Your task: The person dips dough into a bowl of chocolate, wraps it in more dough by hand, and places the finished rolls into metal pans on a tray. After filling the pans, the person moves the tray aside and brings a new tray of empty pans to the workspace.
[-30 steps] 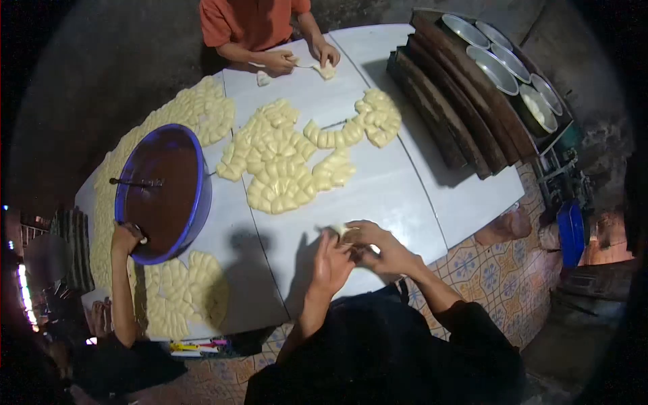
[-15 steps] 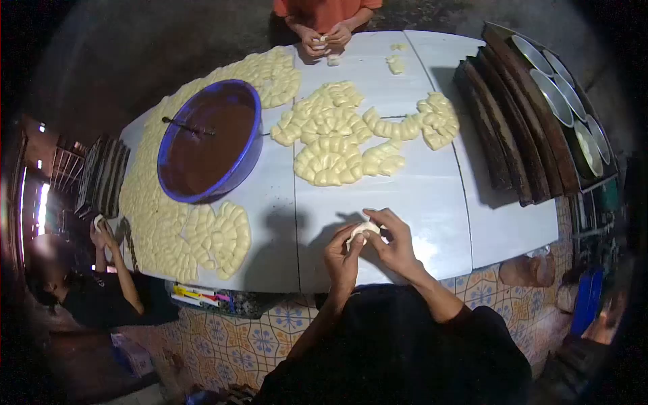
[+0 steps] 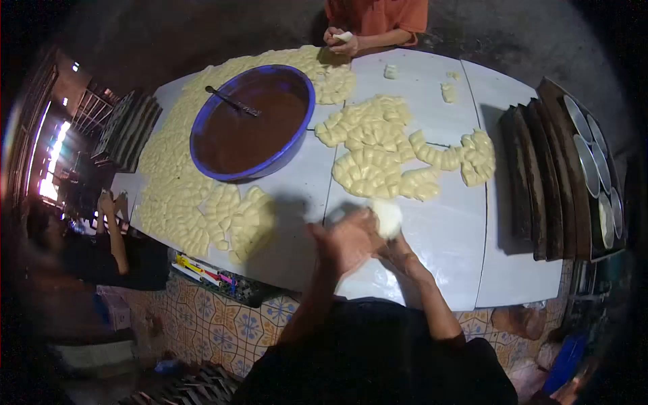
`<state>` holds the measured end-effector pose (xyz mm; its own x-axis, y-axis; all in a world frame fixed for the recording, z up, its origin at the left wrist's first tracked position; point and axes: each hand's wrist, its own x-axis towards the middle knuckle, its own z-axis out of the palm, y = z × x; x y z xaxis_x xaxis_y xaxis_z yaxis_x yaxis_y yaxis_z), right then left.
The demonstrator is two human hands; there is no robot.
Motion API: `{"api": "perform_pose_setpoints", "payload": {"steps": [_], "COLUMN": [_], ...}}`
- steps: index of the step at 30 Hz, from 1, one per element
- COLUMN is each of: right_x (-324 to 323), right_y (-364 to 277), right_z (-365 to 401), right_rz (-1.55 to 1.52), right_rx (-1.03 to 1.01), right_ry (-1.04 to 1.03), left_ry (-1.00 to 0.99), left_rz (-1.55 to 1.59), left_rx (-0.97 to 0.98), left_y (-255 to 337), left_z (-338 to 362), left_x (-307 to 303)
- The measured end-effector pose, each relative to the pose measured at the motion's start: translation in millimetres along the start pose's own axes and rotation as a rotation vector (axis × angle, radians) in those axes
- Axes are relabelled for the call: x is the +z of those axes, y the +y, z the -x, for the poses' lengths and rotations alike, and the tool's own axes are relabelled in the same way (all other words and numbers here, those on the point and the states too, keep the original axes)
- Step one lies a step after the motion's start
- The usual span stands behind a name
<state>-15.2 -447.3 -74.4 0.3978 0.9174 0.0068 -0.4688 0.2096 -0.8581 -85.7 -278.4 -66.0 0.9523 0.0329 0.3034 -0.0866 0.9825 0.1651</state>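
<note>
A pale piece of flattened dough [image 3: 387,219] sits in my right hand [image 3: 403,260], whose fingers are mostly hidden behind it and behind the other hand. My left hand [image 3: 351,241], smeared by motion, is beside the dough with its thumb apart from the fingers. Both hands are above the near part of the white table [image 3: 439,270]. Just beyond them, shaped dough pieces [image 3: 368,172] lie in close clusters, with a curved row [image 3: 442,157] running to the right.
A blue tub [image 3: 287,156] of brown filling with a utensil [image 3: 233,101] stands at left, among many dough pieces [image 3: 175,169]. Dark trays [image 3: 536,175] and metal tins [image 3: 587,162] are at right. One person [image 3: 381,17] handles dough across the table; another [image 3: 115,250] is at left.
My hands have gone from pinching the dough together to my right hand holding it, flatter, with the left hand apart. The view has shifted, and the person opposite has moved their hands.
</note>
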Motion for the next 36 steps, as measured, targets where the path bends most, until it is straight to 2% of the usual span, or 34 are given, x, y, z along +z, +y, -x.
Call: {"api": "perform_pose_setpoints", "payload": {"steps": [2,3,4,5,6,7,9,10,11,14,15,18,19,20,22,23,24,25,26,27,29,30,31,32,33,34,35,36], "right_x": [-2,13,-3,2,9,15,26,31,27,20,21,13,8,2,5,1,-6,-10,-13,-9,-2,1,3,10,2,-5,-10,-11], "right_y": [15,-1,19,21,24,26,24,16,16,19,14,18,25,27,16,21,26,33,37,26,15,12,8,2,4,3,-1,-12], "right_z": [-3,-8,-4,-5,-8,-8,-7,-10,-15,-8,-9,-7,-5,-5,-9,-9,-6,-3,1,9,23,29,36,41,48,54,58,60], "right_rz": [-0.134,0.005,0.11,0.103,0.094,-0.018,-0.239,-0.184,-0.124,-0.104,-0.126,-0.078,-0.039,-0.138,-0.342,-0.582,-0.579,-0.583,-0.588,-0.449,0.005,0.232,0.582,0.898,1.008,1.12,1.016,0.912], "right_rx": [-0.097,-0.122,-0.163,-0.186,-0.208,-0.143,-0.007,0.088,0.059,0.11,0.082,0.033,0.047,0.064,0.122,0.154,0.186,0.217,0.244,0.338,0.193,0.117,-0.105,-0.223,-0.284,-0.343,-0.348,-0.353], "right_ry": [0.052,0.067,0.054,0.087,0.123,0.177,0.284,0.364,0.331,0.388,0.384,0.36,0.362,0.357,0.353,0.37,0.386,0.401,0.417,0.621,0.604,0.584,0.517,0.506,0.416,0.326,0.347,0.369], "left_ry": [0.257,0.388,0.696,0.93,0.998,1.181,1.003,0.982,0.959,1.1,0.844,0.633,0.846,0.966,1.083,0.665,0.561,0.679,0.946,0.898,0.948,1.046,0.991,1.069,0.919,0.822,0.722,0.741], "left_rz": [-0.494,-0.925,-1.384,-1.892,-2.108,-2.129,-2.154,-2.208,-2.262,-2.455,-2.722,-2.993,-2.799,-2.194,-1.154,-0.6,-0.306,-0.416,-0.59,-0.766,-0.802,-0.658,-0.767,-0.846,-1.384,-1.548,-1.71,-1.514], "left_rx": [0.124,0.245,0.251,0.238,0.324,0.028,-0.243,-0.299,-0.353,-0.258,-0.049,0.657,0.547,0.358,0.27,-0.065,-0.154,-0.188,-0.109,-0.061,0.03,0.069,-0.006,-0.034,-0.19,-0.234,-0.262,-0.186], "left_y": [79,126,184,210,231,261,266,271,276,232,216,188,180,164,99,73,34,8,-17,-35,-61,-71,-75,-81,-79,-82,-85,-94], "left_z": [-43,-57,-77,-99,-111,-117,-117,-116,-115,-103,-90,-74,-66,-53,-32,-15,-3,-2,1,13,26,26,27,28,36,40,44,43], "left_x": [14,-3,-25,-9,-17,-45,-30,-38,-46,-14,-16,-13,-14,-12,-20,-5,-8,15,15,11,20,34,38,45,27,17,7,6]}}
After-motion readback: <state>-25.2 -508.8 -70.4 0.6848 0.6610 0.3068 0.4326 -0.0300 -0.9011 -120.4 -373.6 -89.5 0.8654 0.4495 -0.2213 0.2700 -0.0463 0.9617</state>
